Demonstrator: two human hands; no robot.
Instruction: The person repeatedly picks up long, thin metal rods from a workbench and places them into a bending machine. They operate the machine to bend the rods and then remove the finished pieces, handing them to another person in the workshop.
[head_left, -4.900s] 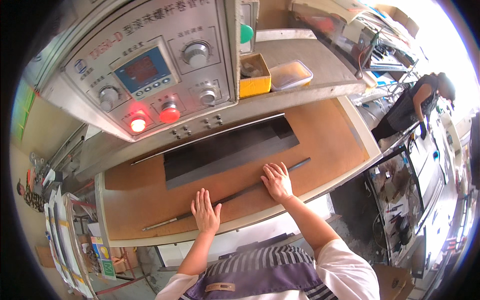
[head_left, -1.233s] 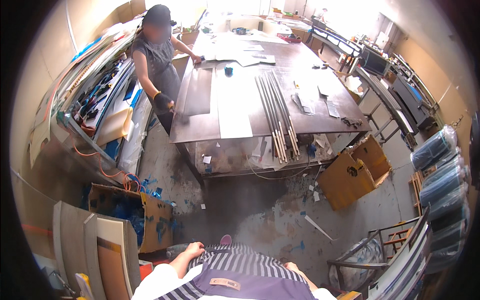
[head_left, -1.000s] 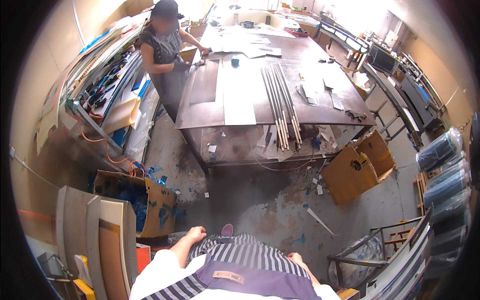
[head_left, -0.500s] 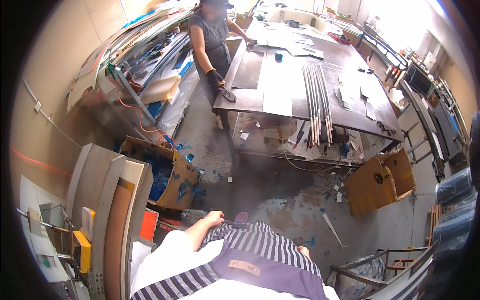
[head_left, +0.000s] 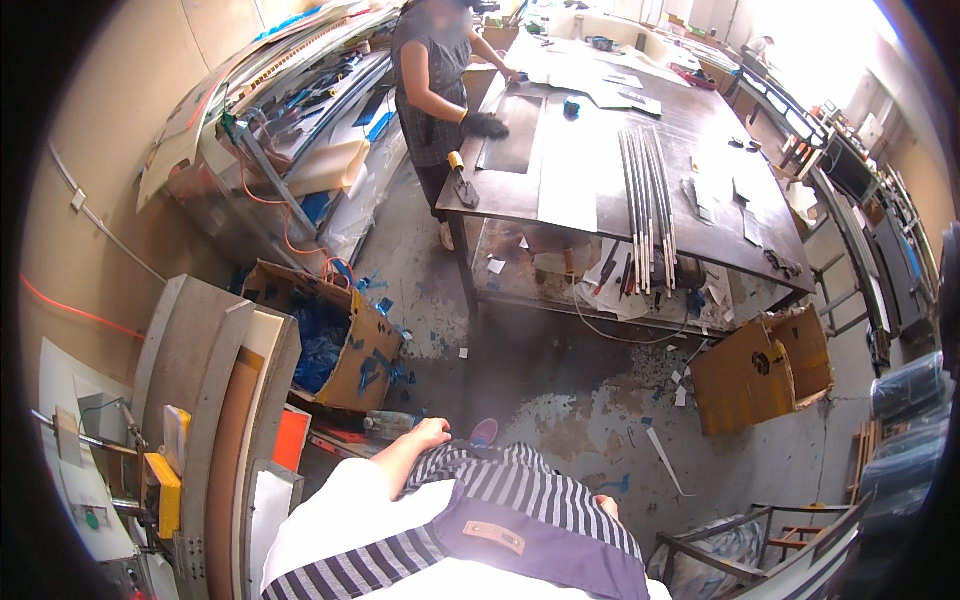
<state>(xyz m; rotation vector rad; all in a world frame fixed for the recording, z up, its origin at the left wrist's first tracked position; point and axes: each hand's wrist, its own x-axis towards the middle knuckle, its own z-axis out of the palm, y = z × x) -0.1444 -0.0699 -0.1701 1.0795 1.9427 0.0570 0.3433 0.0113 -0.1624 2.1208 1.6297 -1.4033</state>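
Observation:
My left hand (head_left: 432, 431) hangs in front of my waist, fingers loosely curled in, at the edge of my striped apron (head_left: 500, 470); I see nothing in it. On the other side, my right hand (head_left: 607, 506) shows only in part past the apron, its fingers mostly hidden. Across the floor, a co-worker's gloved hand (head_left: 486, 125) lies on a dark flat sheet (head_left: 512, 150) on the large table (head_left: 590, 150). A scraper-like tool with a yellow handle (head_left: 462, 185) rests at the table's near left corner.
Several thin metal bars (head_left: 648, 205) overhang the table's near edge. An open cardboard box (head_left: 330, 340) of blue film stands to the left, another cardboard box (head_left: 760, 370) to the right. Leaning panels (head_left: 200, 350) flank me on the left; a metal frame (head_left: 760, 540) is at lower right.
The co-worker has set the scraper-like tool down on the table corner and moved the gloved hand onto the dark sheet. My view has shifted slightly; my hands keep their places.

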